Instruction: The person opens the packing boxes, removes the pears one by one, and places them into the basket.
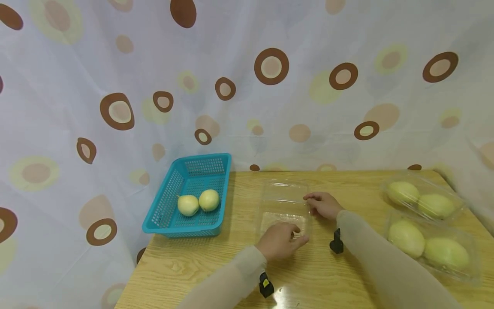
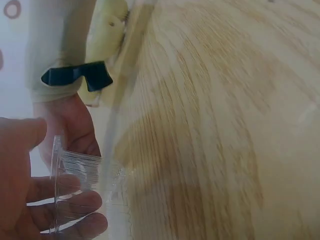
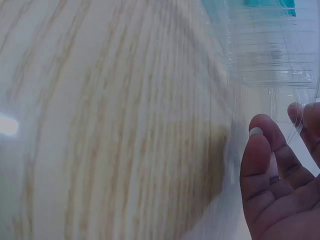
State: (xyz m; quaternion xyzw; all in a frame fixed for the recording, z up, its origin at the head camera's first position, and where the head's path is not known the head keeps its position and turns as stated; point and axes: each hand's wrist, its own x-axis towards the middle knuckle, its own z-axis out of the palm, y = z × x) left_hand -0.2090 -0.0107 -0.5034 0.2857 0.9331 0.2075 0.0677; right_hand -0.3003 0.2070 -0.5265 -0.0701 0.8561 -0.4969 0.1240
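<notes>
A clear plastic clamshell box point(image 1: 284, 196) lies on the table with its lid folded back toward the curtain. My left hand point(image 1: 281, 241) is at its near side, the fingers reaching over the rim and the thumb apart from them. Through the clear wall point(image 2: 75, 200) those fingers show in the left wrist view. At the box's right side is my right hand point(image 1: 324, 206), with loosely bent fingers point(image 3: 257, 160) close to the plastic; whether they touch it I cannot tell. No fruit shows inside the box.
Left of the box stands a blue plastic basket point(image 1: 170, 189) with two pale yellow pears point(image 1: 188, 205) in it. Two clear packs, each with two pears, lie at the right: a far pack point(image 1: 418, 199) and a near pack point(image 1: 428, 244). A patterned curtain point(image 1: 247, 107) hangs behind the wooden table point(image 1: 185, 262).
</notes>
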